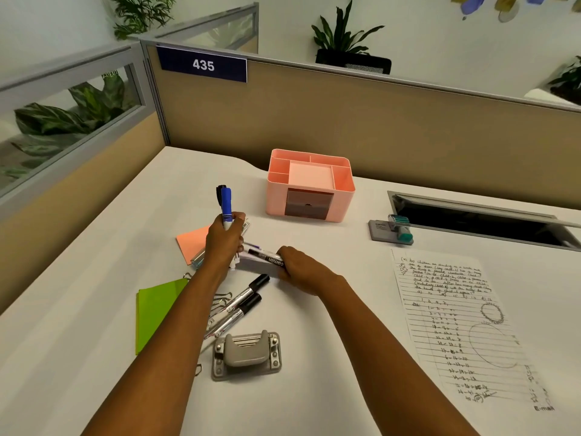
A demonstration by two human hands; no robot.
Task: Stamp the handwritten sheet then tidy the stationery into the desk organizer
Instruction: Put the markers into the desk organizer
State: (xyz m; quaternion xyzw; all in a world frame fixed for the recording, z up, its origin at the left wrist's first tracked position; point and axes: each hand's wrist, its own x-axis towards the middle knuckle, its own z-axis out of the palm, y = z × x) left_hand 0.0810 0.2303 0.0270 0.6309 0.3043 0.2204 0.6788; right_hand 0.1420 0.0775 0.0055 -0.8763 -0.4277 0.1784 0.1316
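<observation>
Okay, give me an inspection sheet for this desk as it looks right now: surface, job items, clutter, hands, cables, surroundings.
Surface: white desk, with a grey-rimmed opening at the right rear.
Job's things: pink organizer near the back, its compartments look empty; handwritten sheet flat at right, round marks on it; stamp on a grey pad beyond the sheet.
Clutter: two black-capped markers, green notes, orange notes, hole punch, binder clips.
Hands: left hand holds the blue marker upright with a black-capped one; right hand grips another marker.
Cables: nothing seen.
Surroundings: cubicle partition labelled 435, plants behind.
</observation>
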